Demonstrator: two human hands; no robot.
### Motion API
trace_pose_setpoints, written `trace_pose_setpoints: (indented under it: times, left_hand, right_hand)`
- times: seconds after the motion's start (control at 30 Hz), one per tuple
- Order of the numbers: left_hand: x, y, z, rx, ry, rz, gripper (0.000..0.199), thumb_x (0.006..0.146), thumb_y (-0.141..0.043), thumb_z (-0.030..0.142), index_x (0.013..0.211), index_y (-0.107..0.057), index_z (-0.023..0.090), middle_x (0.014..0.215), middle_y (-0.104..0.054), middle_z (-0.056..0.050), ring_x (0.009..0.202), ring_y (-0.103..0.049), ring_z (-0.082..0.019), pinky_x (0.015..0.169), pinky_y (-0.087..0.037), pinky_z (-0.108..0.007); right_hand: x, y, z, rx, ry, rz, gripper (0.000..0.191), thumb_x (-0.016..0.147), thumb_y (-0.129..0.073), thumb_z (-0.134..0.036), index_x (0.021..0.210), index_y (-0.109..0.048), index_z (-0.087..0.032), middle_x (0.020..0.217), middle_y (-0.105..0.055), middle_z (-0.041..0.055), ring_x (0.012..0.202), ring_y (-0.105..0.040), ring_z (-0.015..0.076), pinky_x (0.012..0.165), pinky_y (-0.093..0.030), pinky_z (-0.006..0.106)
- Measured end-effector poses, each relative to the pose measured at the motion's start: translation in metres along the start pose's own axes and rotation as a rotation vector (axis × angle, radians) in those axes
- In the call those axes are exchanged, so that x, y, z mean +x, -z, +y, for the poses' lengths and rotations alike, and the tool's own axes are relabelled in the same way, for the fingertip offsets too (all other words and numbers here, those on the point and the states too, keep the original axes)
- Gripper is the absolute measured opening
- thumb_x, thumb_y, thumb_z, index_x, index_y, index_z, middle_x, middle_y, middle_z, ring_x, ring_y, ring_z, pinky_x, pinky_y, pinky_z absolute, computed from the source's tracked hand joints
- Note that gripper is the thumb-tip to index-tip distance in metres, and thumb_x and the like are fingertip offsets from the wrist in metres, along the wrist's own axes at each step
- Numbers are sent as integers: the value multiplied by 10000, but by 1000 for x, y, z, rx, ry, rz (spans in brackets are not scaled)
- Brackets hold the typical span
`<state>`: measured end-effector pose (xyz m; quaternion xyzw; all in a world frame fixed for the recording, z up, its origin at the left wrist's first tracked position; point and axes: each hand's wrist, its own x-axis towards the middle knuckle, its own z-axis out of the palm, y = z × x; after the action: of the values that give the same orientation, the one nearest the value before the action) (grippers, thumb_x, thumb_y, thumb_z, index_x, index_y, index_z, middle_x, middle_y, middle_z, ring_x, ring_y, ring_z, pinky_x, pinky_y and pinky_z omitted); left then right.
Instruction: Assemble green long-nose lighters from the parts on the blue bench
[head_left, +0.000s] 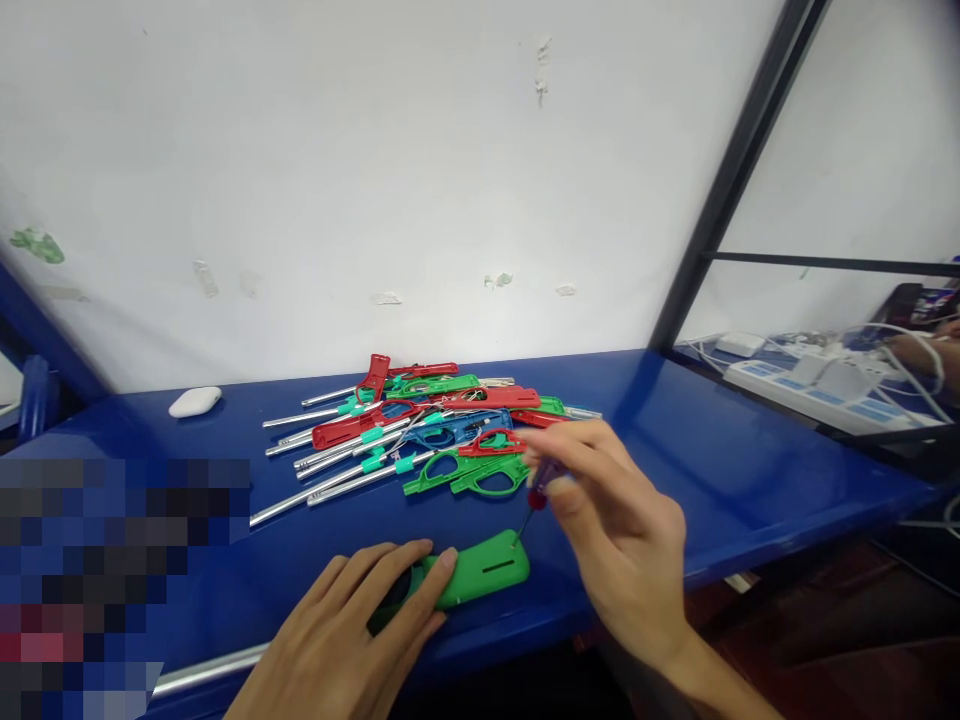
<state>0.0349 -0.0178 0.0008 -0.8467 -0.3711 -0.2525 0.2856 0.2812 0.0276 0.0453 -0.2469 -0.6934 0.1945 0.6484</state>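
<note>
A green long-nosed gas lighter point(484, 572) lies near the table's front edge, its slotted handle end pointing right. My left hand point(352, 620) presses it down, fingers over the trigger part, which is mostly covered. A metal tube point(217, 670) extends left from under this hand. In my right hand point(622, 530) is a small screwdriver point(537, 497) with a purple and red handle, gripped between thumb and fingers. Its thin shaft slants down, and the tip meets the handle near a small hole at the right end. Whether a screw sits there is too small to tell.
Behind my hands lies a heap of lighter parts: red and green half shells point(491, 399), metal tubes point(330, 487) and thin wires. A white rounded case point(195, 402) rests at the left. At right, beyond a dark frame post point(720, 210), are power strips point(832, 395) and cables.
</note>
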Motion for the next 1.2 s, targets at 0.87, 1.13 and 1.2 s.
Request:
trace_pose_setpoints:
  times: [0.87, 1.13, 1.2]
  left_hand:
    - [3, 3, 1, -6, 16, -50, 386, 1140, -374, 352, 1427, -629, 309, 1199, -787, 27, 1003, -758, -129, 834, -611, -275]
    - [3, 1, 0, 4, 12, -52, 388, 1142, -370, 340, 1435, -622, 315, 1210, -785, 27, 1010, -759, -130, 844, -606, -285]
    - [3, 2, 0, 5, 9, -53, 386, 1142, -372, 332, 1439, -618, 326, 1211, -783, 34, 1012, -758, -123, 848, -602, -279]
  right_hand:
    - [4, 7, -1, -16, -19, -15, 283, 1054, -611, -122, 1149, -766, -339, 1052, -697, -1, 1007, -657, 154, 813, -577, 288]
    - [5, 10, -5, 11, -49, -110, 264, 1088, -566, -186, 1158, -779, -325, 1074, -762, 12, 1050, -709, 177, 836, -602, 307]
    - [6, 11, -6, 23, -58, -104, 223, 1062, -618, -171, 1096, -784, -317, 1021, -782, -2, 958, -724, 168, 774, -603, 293]
